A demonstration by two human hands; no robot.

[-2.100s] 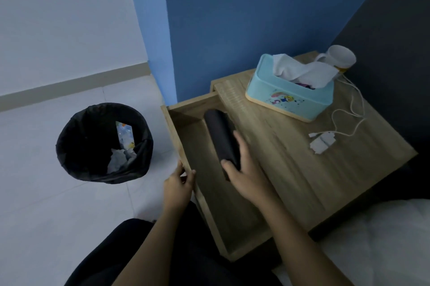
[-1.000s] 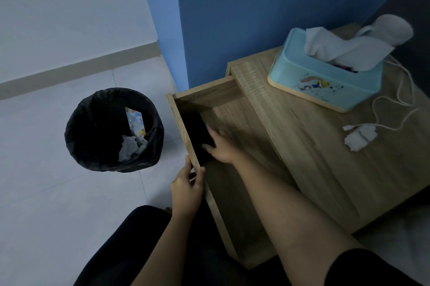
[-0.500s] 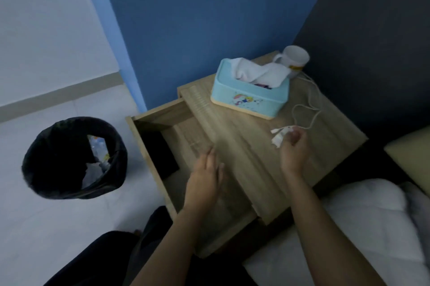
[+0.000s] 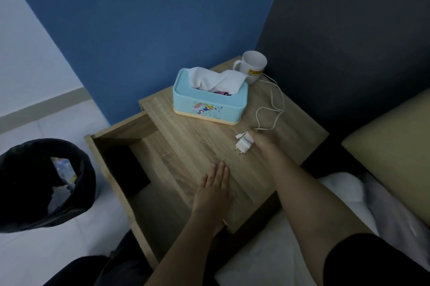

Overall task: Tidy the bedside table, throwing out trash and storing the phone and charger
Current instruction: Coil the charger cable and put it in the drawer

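I see the bedside table (image 4: 200, 146) with its drawer (image 4: 130, 164) pulled out toward the black bin (image 4: 35, 183), and I judge the step in hand to be gathering the charger so it can go in that drawer. A dark flat shape that I take for the phone (image 4: 130, 167) lies against the drawer's far-left side, so the charger should land beside it, not on it. The blue tissue box (image 4: 209, 104) and white mug (image 4: 252, 69) stand at the back of the top, and the cable (image 4: 277, 108) runs from beside the mug in loose loops down to the plug. My left hand (image 4: 215, 189) lies flat and open on the tabletop, holding nothing. My right hand (image 4: 267, 144) is at the white charger plug (image 4: 244, 146), touching it from the right; its fingers are curled under, and I cannot tell whether they have closed on the plug yet. To do this well I would pinch the plug body, not the prongs, then draw the cable in slowly so its loops clear the mug and do not drag it, and coil the slack with my free left hand before lowering it all in
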